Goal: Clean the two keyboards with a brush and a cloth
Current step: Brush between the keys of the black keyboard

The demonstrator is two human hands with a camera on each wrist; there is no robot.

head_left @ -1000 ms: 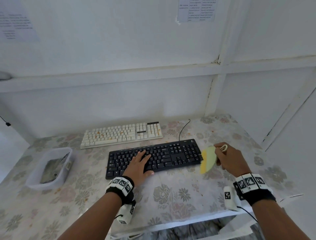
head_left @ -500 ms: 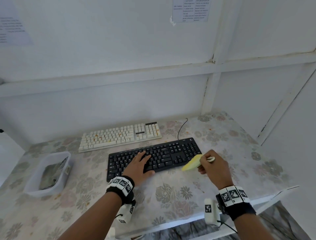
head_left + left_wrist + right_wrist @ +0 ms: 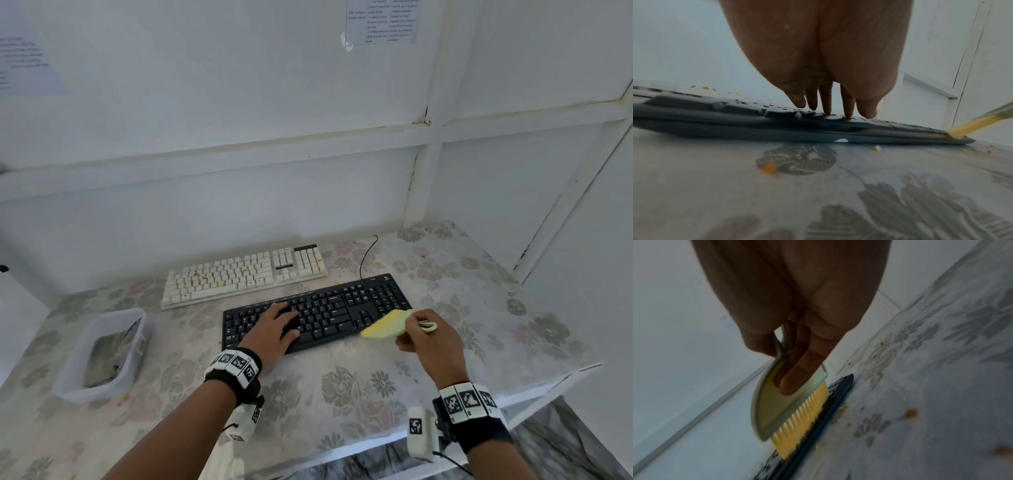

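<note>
A black keyboard (image 3: pixel 342 311) lies in the middle of the flowered table, with a white keyboard (image 3: pixel 245 274) flecked with orange crumbs behind it. My left hand (image 3: pixel 274 325) rests flat on the black keyboard's left half, its straight fingertips (image 3: pixel 827 110) pressing the keys. My right hand (image 3: pixel 424 337) grips a pale brush with yellow bristles (image 3: pixel 385 325) by its handle. The bristles (image 3: pixel 799 423) touch the black keyboard (image 3: pixel 830 404) at its front right edge.
A clear plastic tub (image 3: pixel 102 353) holding a grey cloth stands at the left of the table. Orange crumbs (image 3: pixel 910 413) lie scattered on the tablecloth (image 3: pixel 359 387) near the keyboard. White walls close in behind and on the right. A black cable (image 3: pixel 366 253) runs from the black keyboard.
My right hand has swept the brush leftward, from beside the black keyboard's right end onto its front right edge. The left hand has stayed on the keys.
</note>
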